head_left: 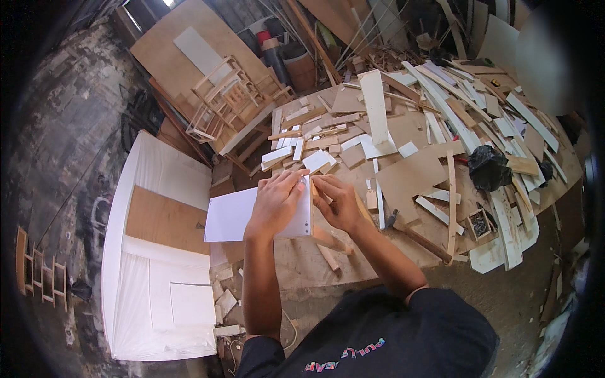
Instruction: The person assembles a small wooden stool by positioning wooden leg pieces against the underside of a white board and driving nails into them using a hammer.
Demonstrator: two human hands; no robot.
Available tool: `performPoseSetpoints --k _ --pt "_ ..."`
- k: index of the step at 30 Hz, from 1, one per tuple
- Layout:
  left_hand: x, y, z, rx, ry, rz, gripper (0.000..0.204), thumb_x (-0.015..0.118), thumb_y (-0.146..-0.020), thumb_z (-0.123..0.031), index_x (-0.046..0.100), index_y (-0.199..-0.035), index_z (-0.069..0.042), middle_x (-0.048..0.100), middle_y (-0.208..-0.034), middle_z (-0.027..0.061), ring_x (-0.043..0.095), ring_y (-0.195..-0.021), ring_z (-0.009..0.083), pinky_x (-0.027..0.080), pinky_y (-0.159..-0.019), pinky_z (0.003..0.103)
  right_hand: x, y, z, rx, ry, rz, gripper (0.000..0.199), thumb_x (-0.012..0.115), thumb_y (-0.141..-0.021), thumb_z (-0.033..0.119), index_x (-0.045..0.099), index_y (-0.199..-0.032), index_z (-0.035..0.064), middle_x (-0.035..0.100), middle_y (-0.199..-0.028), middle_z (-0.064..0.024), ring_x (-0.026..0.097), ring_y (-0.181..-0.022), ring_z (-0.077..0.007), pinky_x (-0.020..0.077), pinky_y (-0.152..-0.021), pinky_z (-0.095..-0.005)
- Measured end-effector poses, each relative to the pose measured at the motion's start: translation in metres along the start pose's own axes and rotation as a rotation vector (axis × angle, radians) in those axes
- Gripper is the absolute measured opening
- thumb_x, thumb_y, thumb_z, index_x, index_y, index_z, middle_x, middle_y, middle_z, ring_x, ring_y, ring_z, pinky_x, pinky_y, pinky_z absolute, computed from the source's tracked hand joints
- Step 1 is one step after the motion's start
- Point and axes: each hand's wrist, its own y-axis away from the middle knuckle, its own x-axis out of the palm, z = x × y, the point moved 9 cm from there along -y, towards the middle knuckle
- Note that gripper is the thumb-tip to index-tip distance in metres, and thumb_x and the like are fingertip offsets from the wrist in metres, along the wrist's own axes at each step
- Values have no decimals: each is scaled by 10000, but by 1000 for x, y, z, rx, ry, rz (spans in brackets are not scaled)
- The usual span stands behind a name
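Panel: a flat white rectangular board [236, 214] lies at the near left edge of the cluttered wooden worktop [302, 264], its left part jutting out past that edge.
Left hand: the left hand [275, 200] lies palm down on the board's right end, fingers together and reaching to the far right corner.
Right hand: the right hand [337, 201] is just beside the left one, at the board's right edge, fingers curled and pinching a small pale wooden piece [313, 187] against that edge; how tightly, I cannot tell.
Gap: the two hands' fingertips nearly touch over the board's right edge.
Behind the hands: a heap of pale wood offcuts and strips [378, 120] across the worktop's far side.
Right side: a crumpled black plastic bag [488, 167] among the strips, well apart from the hands.
Left of the worktop: a large white sheet [151, 302], lower down.
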Motion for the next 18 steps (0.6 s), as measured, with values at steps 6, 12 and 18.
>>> performPoseSetpoints --k 6,12,18 --pt "2 -3 -1 2 -4 17 380 468 -1075 -238 677 -1366 -114 693 -1353 92 595 -1315 250 346 -1066 393 -1 -1 -5 3 17 18 449 744 -962 236 662 -1301 -47 715 -1222 -244 685 -1077 -438 560 -923 -466" --pt "4 -5 2 -11 -9 26 378 462 -1076 -237 674 -1363 -112 691 -1353 94 591 -1321 261 346 -1079 407 -2 -3 -3 -9 9 -4 434 754 -933 143 664 -1302 -67 723 -1191 -244 703 -1003 -401 566 -880 -431" --pt "4 -7 -2 -13 4 19 369 461 -1075 -232 678 -1354 -123 691 -1354 94 585 -1329 262 345 -1098 419 -4 -5 -5 32 19 12 444 766 -922 148 670 -1312 -42 716 -1211 -246 702 -1058 -417 566 -907 -441"
